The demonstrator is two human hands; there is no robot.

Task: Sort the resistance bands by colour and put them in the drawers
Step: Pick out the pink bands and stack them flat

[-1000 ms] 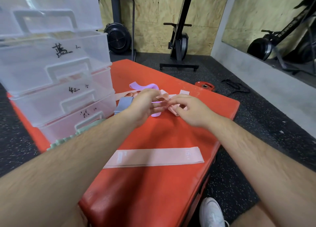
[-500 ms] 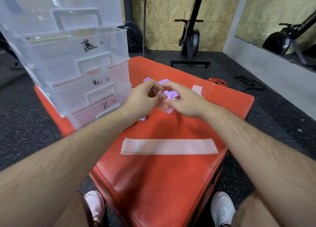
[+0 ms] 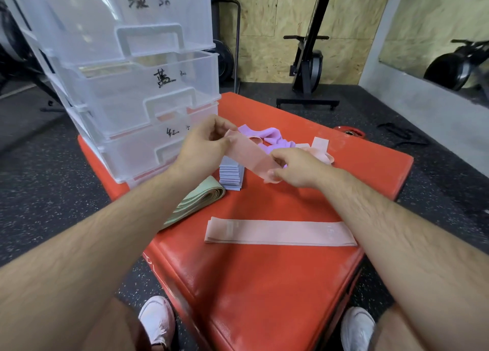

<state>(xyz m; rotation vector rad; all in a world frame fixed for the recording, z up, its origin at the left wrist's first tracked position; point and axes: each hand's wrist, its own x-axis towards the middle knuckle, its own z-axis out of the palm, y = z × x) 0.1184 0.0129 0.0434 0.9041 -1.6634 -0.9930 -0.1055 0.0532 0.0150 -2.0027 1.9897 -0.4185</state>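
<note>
Pink band (image 3: 248, 157) lifted, now stretched between left hand (image 3: 203, 149), right hand (image 3: 296, 168).

The drawers (image 3: 119, 94) on the left are clear glossy plastic. The pink band (image 3: 248, 160) is matt woven cloth. The red pad (image 3: 264, 297) looks like grained vinyl with a dull sheen. The floor (image 3: 53, 192) is rough speckled rubber, the far wall (image 3: 267, 14) raw chipboard.

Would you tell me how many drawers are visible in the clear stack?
4, stacked: top drawer, second drawer, third drawer, and bottom drawer, barely showing. More may sit above the frame.
</note>
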